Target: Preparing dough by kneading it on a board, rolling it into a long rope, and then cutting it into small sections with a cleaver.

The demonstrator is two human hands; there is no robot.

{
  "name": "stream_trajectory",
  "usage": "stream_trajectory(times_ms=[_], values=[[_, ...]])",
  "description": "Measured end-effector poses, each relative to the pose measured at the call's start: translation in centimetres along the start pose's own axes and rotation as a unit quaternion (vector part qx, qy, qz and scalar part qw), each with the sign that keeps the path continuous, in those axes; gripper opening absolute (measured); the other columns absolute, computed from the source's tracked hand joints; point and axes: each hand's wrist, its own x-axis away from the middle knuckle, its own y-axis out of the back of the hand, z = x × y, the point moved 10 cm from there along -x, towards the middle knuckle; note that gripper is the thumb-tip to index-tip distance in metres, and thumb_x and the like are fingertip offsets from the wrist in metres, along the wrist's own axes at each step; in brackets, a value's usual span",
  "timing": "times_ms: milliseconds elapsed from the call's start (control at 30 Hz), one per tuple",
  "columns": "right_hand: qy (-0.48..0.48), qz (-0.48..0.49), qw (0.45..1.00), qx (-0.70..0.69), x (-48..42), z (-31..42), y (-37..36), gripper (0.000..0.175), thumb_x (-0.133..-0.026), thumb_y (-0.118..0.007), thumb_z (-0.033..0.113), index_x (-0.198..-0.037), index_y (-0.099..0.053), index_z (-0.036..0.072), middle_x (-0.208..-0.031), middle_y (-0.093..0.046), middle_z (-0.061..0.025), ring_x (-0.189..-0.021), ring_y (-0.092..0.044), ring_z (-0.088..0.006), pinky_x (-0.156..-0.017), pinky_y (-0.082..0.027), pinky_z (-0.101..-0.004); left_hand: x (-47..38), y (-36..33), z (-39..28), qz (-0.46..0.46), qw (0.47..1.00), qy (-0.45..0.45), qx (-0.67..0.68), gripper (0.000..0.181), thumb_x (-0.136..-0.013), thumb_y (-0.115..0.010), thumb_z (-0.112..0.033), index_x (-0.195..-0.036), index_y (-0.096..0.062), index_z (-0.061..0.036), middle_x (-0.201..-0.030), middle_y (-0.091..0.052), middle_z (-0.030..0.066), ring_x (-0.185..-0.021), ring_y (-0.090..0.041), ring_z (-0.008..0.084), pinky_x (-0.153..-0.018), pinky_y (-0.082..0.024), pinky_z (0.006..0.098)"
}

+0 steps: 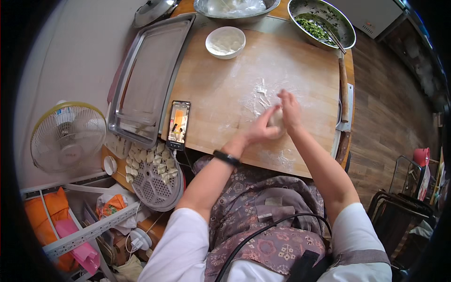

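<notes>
A pale lump of dough (277, 120) rests on the wooden board (211, 91), cupped between my two hands. My left hand (262, 127) wraps its left and near side, the thumb along the bottom. Against its right side lies my right hand (291, 111), fingers together and pointing away from me. Parts of the dough are hidden by the hands. White flour streaks (261, 93) mark the board just beyond them. A white bowl of flour (225, 42) stands at the board's far left.
Beyond the board are a metal bowl of chopped greens (317, 30) with chopsticks and a metal basin (236, 12). A rolling pin (343, 90) lies along the right edge. At left are a smartphone (179, 123), a metal tray (149, 70) and a perforated rack (155, 188) with several dumplings.
</notes>
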Motion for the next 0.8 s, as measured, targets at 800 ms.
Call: stream_trajectory(times_ms=[800], values=[[0.043, 0.065, 0.997, 0.013, 2.7, 0.6, -0.2, 0.034, -0.088, -0.046, 0.035, -0.101, -0.062, 0.007, -0.082, -0.059, -0.0154, -0.084, -0.057, -0.0291, -0.075, -0.043, -0.0380, 2.6, -1.8, 2.0, 0.141, 0.975, 0.168, 0.007, 0.068, -0.080, -0.058, -0.013, -0.139, -0.024, -0.0062, -0.124, -0.048, 0.0091, -0.120, -0.041, 0.0215, -0.100, -0.032, 0.0357]])
